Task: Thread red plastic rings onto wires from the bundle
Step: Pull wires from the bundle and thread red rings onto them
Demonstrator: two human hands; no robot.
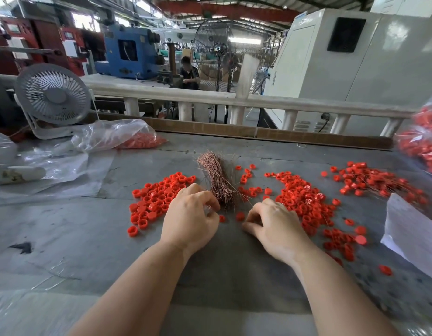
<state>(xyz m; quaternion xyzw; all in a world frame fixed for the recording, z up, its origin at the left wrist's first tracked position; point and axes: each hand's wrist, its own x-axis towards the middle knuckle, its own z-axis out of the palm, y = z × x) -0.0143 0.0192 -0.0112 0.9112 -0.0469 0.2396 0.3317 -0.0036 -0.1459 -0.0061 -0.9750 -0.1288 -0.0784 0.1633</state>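
Rings uncountable; one wire bundle

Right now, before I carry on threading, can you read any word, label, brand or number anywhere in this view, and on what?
None can be read.
Blue machine: no legible marking.
Red cabinets: pale panels, too blurred to read.
White cabinet: a pale strip near its top corner, too blurred to read.
Desk fan: tiny mark below the hub, too small to read.
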